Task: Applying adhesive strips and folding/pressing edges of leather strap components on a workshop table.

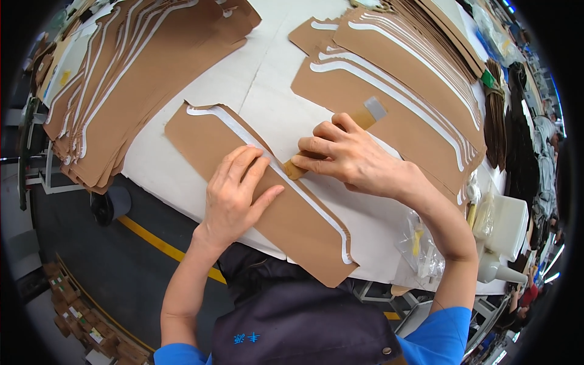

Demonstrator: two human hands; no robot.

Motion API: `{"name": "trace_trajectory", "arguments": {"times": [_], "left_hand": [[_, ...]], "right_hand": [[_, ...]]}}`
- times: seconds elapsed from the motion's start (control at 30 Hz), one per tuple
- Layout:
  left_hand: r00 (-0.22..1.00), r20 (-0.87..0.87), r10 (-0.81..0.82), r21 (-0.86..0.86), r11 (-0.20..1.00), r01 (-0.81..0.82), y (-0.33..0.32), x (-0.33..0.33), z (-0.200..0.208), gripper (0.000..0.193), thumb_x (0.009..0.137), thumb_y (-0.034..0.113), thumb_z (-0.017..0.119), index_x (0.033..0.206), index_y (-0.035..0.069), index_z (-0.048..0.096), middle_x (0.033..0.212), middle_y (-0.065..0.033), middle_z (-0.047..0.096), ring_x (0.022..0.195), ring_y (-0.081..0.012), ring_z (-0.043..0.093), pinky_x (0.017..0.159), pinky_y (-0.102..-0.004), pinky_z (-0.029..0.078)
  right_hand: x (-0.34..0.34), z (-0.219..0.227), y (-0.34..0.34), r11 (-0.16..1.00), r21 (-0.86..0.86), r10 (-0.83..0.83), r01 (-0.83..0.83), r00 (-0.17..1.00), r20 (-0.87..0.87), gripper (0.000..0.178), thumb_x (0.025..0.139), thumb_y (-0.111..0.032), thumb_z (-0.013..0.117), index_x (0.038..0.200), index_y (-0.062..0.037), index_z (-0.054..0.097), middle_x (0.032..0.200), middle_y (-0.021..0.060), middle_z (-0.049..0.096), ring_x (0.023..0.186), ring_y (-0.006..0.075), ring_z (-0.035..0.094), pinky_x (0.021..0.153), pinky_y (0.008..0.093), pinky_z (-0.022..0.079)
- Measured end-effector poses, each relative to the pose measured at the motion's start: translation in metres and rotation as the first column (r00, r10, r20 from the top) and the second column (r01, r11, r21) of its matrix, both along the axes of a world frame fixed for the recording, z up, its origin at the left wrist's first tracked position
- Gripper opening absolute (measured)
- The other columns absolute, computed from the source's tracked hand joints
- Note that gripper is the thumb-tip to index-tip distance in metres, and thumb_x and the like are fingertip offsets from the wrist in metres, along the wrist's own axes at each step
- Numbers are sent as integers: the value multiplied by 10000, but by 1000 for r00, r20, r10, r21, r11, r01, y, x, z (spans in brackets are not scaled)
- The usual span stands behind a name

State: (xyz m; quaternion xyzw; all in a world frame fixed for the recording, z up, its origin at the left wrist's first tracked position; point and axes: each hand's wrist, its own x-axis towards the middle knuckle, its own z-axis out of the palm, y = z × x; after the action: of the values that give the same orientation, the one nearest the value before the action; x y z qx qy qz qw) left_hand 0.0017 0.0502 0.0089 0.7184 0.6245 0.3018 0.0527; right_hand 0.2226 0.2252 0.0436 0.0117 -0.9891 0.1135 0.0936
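Observation:
A brown sheet piece [255,213] with a white strip [304,198] along its far long edge lies slantwise before me. My left hand [234,191] rests on it palm down with fingers stretched out, fingertips at the strip. My right hand [347,155] is closed around a tan tool [295,170] with a flat grey end [375,109], whose kind I cannot make out. The grey end points away to the far right, past my knuckles. The tool's tan near end touches or nearly touches the far edge of the brown piece. My palm hides its middle.
Fanned brown pieces with white strips [164,79] lie at the far left; more stacked brown pieces [389,73] lie far right. A white container [508,225] and clear plastic bags [423,246] are near the right edge. The white table [176,176] ends close to my body.

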Motion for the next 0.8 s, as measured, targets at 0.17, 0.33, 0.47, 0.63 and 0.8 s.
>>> {"name": "trace_trajectory", "arguments": {"times": [0.17, 0.33, 0.47, 0.63, 0.8], "left_hand": [[999, -35, 22, 17, 1000, -22, 11, -28, -2, 528, 804, 197, 896, 1247, -9, 695, 1340, -140, 645, 1281, -352, 615, 1052, -458, 531], [996, -78, 49, 34, 998, -46, 20, -45, 0, 579, 810, 266, 902, 1278, 2, 687, 1365, -142, 643, 1315, -353, 604, 1087, -458, 509], [994, -76, 77, 28, 997, -75, 28, -61, -3, 591, 819, 301, 899, 1283, 6, 682, 1373, -142, 638, 1322, -344, 600, 1090, -455, 508], [997, -43, 70, 55, 996, -67, 34, -70, -8, 601, 811, 312, 908, 1267, -2, 672, 1337, -143, 641, 1291, -336, 611, 1089, -447, 511], [995, 66, 76, 46, 996, -79, 36, -71, -12, 607, 780, 310, 932, 1219, -13, 664, 1327, -148, 636, 1264, -341, 615, 1066, -448, 529]], "right_hand": [[-18, 0, 9, 999, -32, 2, -2, 1000, 6, 447, 795, -33, 740, 1236, -106, 721, 1216, 31, 641, 1095, 221, 563, 962, 396, 432], [-41, -3, 19, 1000, -6, 4, -4, 1000, -15, 529, 742, 35, 742, 1245, -126, 720, 1216, 26, 641, 1102, 222, 565, 968, 388, 432], [-61, -4, 30, 1000, 17, 19, -18, 1000, -14, 524, 743, 54, 729, 1229, -142, 728, 1220, 21, 645, 1102, 223, 567, 964, 381, 432], [-85, -10, 41, 999, 54, 12, -9, 999, -48, 488, 755, 50, 730, 1198, -153, 755, 1231, 3, 656, 1105, 218, 572, 945, 372, 429], [-102, -14, 49, 999, 38, 28, -25, 996, -85, 469, 791, 49, 707, 1215, -148, 743, 1212, 1, 667, 1117, 209, 586, 935, 365, 428]]}}
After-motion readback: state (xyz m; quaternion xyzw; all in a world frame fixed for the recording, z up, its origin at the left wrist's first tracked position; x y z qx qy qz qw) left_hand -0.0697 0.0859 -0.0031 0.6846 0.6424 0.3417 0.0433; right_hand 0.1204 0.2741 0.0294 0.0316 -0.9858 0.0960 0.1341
